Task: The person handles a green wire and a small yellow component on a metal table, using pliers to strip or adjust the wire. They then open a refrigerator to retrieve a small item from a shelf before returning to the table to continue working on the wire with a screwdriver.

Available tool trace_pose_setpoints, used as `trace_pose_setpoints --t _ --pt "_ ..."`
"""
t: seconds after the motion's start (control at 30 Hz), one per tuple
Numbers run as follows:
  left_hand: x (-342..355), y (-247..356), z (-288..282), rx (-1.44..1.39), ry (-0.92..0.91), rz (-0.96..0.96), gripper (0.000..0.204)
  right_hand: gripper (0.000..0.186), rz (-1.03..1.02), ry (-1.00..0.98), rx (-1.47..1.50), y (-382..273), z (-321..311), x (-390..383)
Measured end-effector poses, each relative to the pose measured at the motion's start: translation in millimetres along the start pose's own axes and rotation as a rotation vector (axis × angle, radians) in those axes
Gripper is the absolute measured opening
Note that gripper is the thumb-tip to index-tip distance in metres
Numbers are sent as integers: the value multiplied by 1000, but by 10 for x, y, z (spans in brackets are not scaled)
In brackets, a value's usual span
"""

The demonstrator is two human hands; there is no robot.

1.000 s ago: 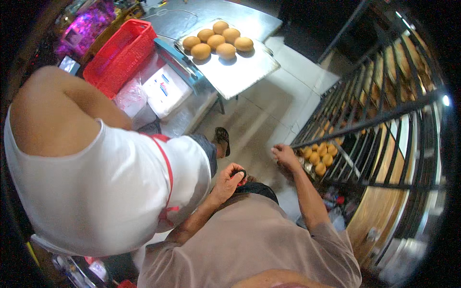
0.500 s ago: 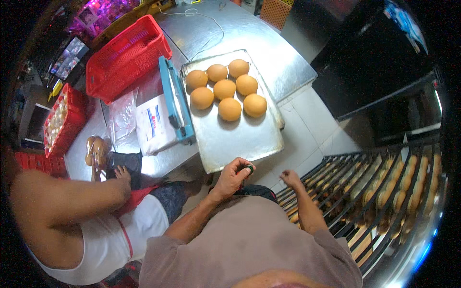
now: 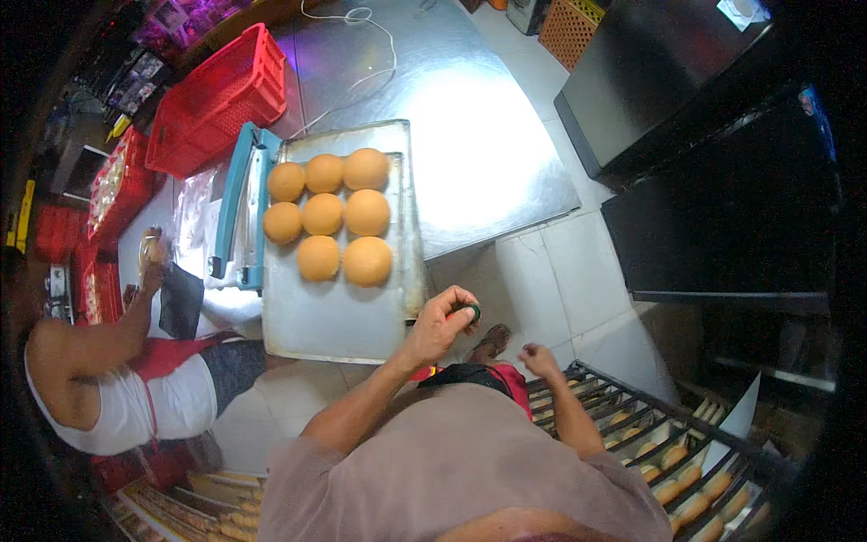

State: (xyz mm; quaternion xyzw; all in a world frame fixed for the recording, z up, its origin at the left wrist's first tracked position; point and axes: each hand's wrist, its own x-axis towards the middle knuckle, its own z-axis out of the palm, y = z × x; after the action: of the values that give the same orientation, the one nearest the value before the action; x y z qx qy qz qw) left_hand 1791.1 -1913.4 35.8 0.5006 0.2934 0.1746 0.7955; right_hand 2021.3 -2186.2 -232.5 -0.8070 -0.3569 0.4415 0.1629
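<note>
My left hand (image 3: 442,321) is closed on a small round dark-green object (image 3: 471,313), too small to make out fully, just beyond my waist. My right hand (image 3: 540,361) hangs with loosely parted fingers and no visible object, just above the near end of a black rack (image 3: 637,403) holding trays of bread. Ahead of my left hand, a pale metal baking tray (image 3: 334,325) bears several round golden buns (image 3: 366,214) in rows. A teal bag sealer (image 3: 230,208) stands against the tray’s left side.
A steel table (image 3: 488,172) carries red crates (image 3: 217,108), plastic bags (image 3: 192,212) and a white cord (image 3: 357,81). A co-worker (image 3: 126,388) in a white top works at left with a bagged item. Black appliances (image 3: 722,244) stand at right on the tiled floor (image 3: 569,262).
My view has swung right, away from the co-worker and toward the table and black appliances. My right hand has left the rack’s rail and dropped lower. My left hand still grips the small object.
</note>
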Motion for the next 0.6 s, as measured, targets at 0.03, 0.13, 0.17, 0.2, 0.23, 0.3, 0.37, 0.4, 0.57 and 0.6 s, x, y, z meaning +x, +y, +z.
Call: trace_pose_setpoints --t 0.03,0.13,0.17,0.2,0.23,0.3,0.37,0.4,0.57,0.6 --pt "155 7 174 -17 29 6 8 41 16 21 29 112 -326 172" --pt "469 41 651 -64 92 -50 6 39 95 36 192 -309 -1547 479" --pt "593 22 762 -76 78 -47 6 43 65 98 204 -365 -1874 584" --pt "730 -14 862 -95 81 -61 6 48 32 159 225 -412 -2136 752" --pt "871 -52 940 -110 87 -78 7 47 -28 201 202 -497 -2372 967" --pt "1126 -23 1121 -106 121 -102 8 47 -189 274 170 -795 -2771 1368" --pt "1367 40 1286 -91 177 -107 9 47 -303 228 138 -1242 -3097 1524" --pt "1508 39 1339 -129 179 -106 10 47 -310 165 114 -1531 -3321 1470" --pt "2530 41 1512 -302 177 -97 13 50 -352 128 -225 -1030 -4049 2025" --pt "2731 75 1560 -330 174 -92 13 50 -271 125 -293 -778 -4158 2143"
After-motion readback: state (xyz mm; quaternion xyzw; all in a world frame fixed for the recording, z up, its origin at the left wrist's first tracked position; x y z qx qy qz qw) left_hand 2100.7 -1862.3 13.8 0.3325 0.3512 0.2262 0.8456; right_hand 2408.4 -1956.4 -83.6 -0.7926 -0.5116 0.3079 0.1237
